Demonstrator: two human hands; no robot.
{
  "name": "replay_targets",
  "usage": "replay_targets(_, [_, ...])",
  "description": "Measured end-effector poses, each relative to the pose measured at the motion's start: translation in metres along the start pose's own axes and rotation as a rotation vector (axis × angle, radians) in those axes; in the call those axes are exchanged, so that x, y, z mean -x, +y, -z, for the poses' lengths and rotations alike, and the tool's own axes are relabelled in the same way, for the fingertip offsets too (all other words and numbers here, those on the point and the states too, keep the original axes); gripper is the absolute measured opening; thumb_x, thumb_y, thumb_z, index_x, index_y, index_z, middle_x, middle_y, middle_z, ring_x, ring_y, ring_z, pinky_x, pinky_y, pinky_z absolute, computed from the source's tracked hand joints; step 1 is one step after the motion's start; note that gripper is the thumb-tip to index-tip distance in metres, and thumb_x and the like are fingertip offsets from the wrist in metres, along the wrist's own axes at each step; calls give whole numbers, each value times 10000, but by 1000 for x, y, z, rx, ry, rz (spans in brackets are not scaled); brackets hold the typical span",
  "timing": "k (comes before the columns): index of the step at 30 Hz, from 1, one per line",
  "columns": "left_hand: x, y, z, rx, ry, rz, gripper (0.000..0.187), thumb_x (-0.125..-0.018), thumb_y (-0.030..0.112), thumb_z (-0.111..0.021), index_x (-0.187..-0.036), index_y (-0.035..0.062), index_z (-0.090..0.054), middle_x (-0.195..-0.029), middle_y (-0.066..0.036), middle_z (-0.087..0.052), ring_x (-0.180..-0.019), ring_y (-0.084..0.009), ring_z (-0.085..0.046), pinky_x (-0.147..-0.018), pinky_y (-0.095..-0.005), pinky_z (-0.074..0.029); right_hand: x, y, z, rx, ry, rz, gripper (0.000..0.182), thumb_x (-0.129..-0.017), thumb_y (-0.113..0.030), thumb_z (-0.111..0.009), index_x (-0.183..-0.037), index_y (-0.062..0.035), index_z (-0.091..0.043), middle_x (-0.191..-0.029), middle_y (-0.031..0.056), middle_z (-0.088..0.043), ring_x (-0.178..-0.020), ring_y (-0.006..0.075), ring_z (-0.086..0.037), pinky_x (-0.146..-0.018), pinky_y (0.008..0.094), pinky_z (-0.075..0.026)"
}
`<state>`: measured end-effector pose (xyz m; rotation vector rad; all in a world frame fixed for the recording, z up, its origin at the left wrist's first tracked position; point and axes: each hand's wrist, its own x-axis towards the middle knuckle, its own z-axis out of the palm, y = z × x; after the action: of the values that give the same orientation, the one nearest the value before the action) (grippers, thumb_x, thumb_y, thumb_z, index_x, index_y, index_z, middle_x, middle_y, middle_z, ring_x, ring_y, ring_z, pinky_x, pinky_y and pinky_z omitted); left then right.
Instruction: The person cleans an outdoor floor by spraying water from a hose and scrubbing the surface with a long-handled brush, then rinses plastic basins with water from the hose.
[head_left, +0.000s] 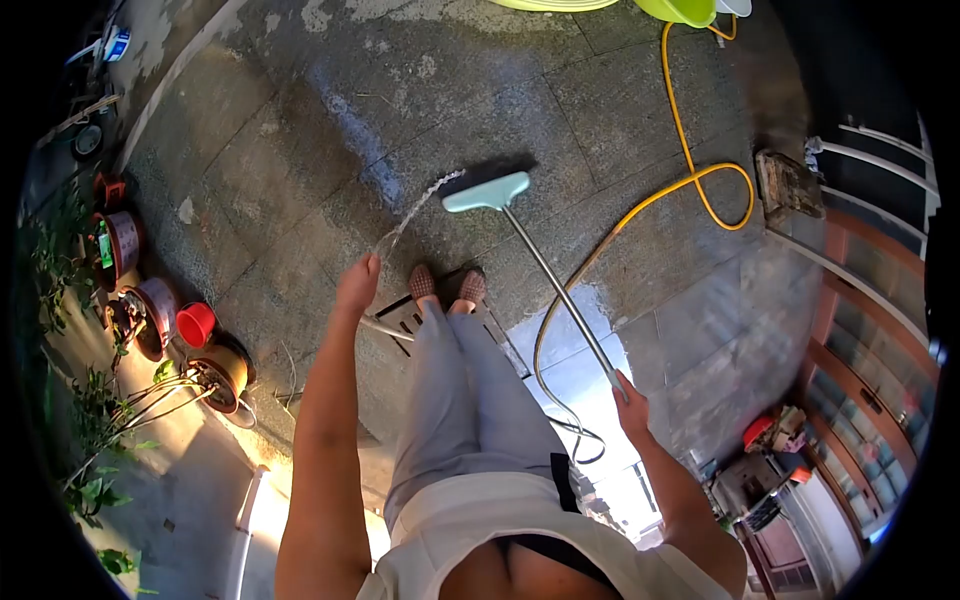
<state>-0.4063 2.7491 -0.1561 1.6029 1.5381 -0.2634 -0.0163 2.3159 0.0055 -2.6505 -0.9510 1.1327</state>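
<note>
pale teal broom head [487, 193], yellow hose [683, 130], red bucket [196, 324]

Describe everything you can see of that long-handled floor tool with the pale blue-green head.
The long-handled floor tool has a wide, plastic-looking head with rounded ends, joined mid-length to a slim, straight, metallic-looking pole. The right hand grips the pole near its upper end, and it slants away to the head, out beyond the feet. Water lands by the head's left end. Whether the dark band beyond the head is bristles or shadow, I cannot tell.
</note>
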Motion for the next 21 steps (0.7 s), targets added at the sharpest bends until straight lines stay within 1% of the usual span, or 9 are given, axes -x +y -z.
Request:
replay_targets(1, [-6, -3, 7, 5, 13, 22, 480, -952, 414, -343, -1081, 28, -598, -1005, -233, -629, -976, -430, -567, -833, -479, -440, -32, -21, -12, 4, 40, 63, 381, -895, -244, -582, -1273, -210, -550, -715, 183, -632, -601, 375, -598, -570, 422, -457])
replay_targets(4, [-19, 11, 36, 38, 57, 59, 486, -950, 416, -350, -1065, 18, -603, -985, -235, -632, -959, -425, -577, -817, -475, -441, -144, -95, -54, 17, -8, 81, 420, -884, -340, -564, -1298, -352, -497, -892, 182, -663, -792, 397, -628, -677, 464, -494])
replay_targets(6, [-32, 16, 57, 85, 110, 77, 484, -950, 414, -356, -1038, 10, -607, -961, -238, -633, -938, -418, -588, -800, -470, -443, -222, -167, -75, -104, 68, 256, 444, -875, -324, -569, -1312, -324, -490, -1021, 182, -647, -879, 392, -620, -731, 454, -494])
replay_targets(11, [-72, 12, 111, 222, 200, 123, 473, -951, 397, -361, -963, -7, -607, -896, -224, -637, -876, -393, -605, -765, -453, -443, -316, -350, -47, -15, -179, 209, 471, -884, -291, -558, -1342, -243, -459, -1094, 181, -625, -890, 411, -609, -751, 448, -490])
replay_targets(15, [-95, -16, 129, 306, 208, 226, 472, -955, 396, -354, -936, -7, -600, -865, -204, -637, -850, -386, -604, -748, -442, -444, -267, -279, -38, -54, -29, 534, 540, -891, -292, -558, -1397, -257, -373, -1069, 206, -621, -814, 429, -611, -680, 478, -481])
replay_targets(16, [-97, -21, 130, 333, 233, 235, 472, -956, 396, -354, -926, -7, -599, -862, -203, -637, -846, -387, -603, -746, -443, -443, -240, -266, -15, 60, -232, 311, 555, -895, -288, -556, -1410, -265, -349, -1071, 198, -625, -788, 424, -615, -666, 476, -484])
replay_targets(19, [-101, -37, 132, 363, 268, 277, 475, -957, 390, -347, -927, -9, -603, -873, -216, -632, -852, -393, -599, -751, -450, -442, -177, -227, 28, 47, -230, 349, 500, -882, -137, -586, -1354, -72, -435, -1238, 189, -569, -931, 301, -654, -777, 362, -497])
replay_targets(20, [-103, -42, 133, 363, 274, 290, 476, -957, 386, -344, -932, -11, -605, -881, -223, -630, -856, -396, -597, -755, -452, -442, -165, -218, 37, -56, -324, 152, 484, -882, -133, -591, -1342, -70, -454, -1224, 157, -581, -829, 226, -634, -719, 323, -495])
replay_targets(21, [-104, -46, 132, 361, 308, 291, 475, -957, 392, -352, -926, -9, -603, -814, -182, -613, -769, -330, -582, -703, -420, -438, -161, -224, 45, -157, -412, -46, 468, -882, -129, -595, -1330, -68, -473, -1209, 125, -593, -727, 150, -614, -662, 284, -493])
